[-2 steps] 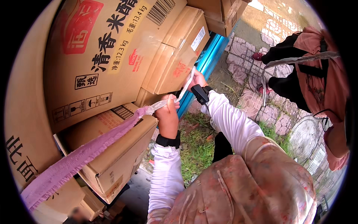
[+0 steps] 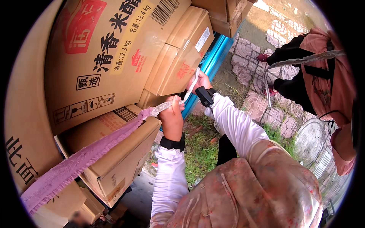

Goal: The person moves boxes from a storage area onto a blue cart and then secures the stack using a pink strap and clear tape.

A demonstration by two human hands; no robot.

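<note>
A long fabric strap, frilly purple (image 2: 81,157) at the left and turning to a thin whitish strip (image 2: 191,88), runs across the stacked cardboard boxes. My left hand (image 2: 172,121) is closed round it where purple meets white, beside the corner of a lower box (image 2: 114,152). Up and to the right, my right hand (image 2: 199,83) holds the whitish strip next to the blue metal rail (image 2: 217,51); some of its fingers are hidden behind the rail and a box. Between my hands the strip bends upward. A big printed carton (image 2: 125,81) stands left of my hands.
A smaller taped box (image 2: 173,70) and another box (image 2: 228,15) sit along the rail. At the right another person (image 2: 323,76) stands with a greyish strap (image 2: 304,60) hanging in front. Patterned paving (image 2: 254,106), grass (image 2: 203,148) and a round manhole cover (image 2: 311,136) lie below.
My left hand has shifted very slightly to the right, still gripping the strap. The greyish strap by the other person has swung a little. My right hand stays in place.
</note>
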